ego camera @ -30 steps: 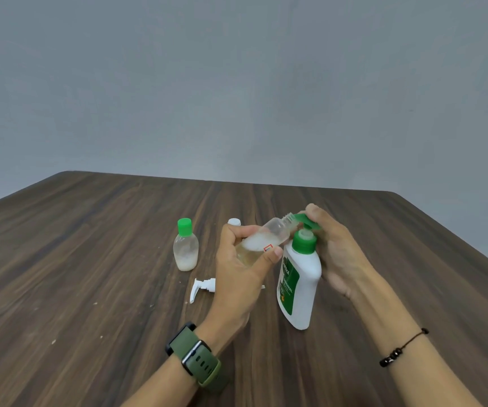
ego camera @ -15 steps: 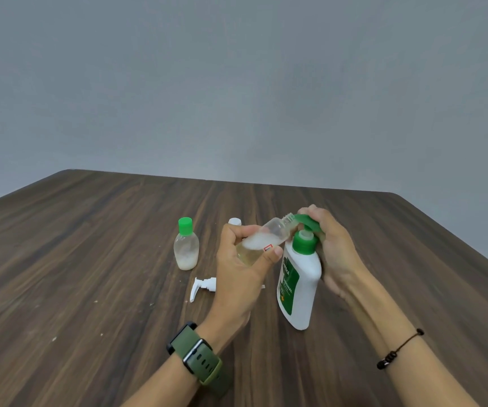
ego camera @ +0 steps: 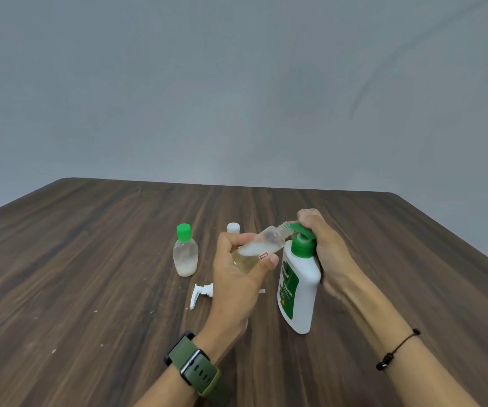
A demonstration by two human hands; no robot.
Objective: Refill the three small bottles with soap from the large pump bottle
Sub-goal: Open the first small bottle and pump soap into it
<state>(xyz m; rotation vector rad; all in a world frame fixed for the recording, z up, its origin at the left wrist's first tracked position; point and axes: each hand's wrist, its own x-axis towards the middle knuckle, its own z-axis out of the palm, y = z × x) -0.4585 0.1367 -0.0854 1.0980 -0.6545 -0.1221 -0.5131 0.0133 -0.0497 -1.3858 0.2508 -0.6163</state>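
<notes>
My left hand [ego camera: 238, 279] grips a small clear bottle [ego camera: 262, 248], uncapped and tilted, with its open neck right at the spout of the green pump [ego camera: 301, 233]. That pump tops the large white bottle [ego camera: 298, 289], which stands on the table. My right hand [ego camera: 329, 254] is curled over the pump head from behind and presses on it. The tilted bottle holds pale liquid and foam. A second small bottle [ego camera: 185, 252] with a green cap stands to the left. The white top of a third bottle [ego camera: 233, 227] peeks out behind my left hand.
A loose white pump sprayer [ego camera: 200, 293] lies on the dark wooden table [ego camera: 90, 274], partly hidden by my left hand. The table's far edge runs in front of a grey wall.
My right hand has curled further over the green pump head. The tilted small bottle stays at the spout.
</notes>
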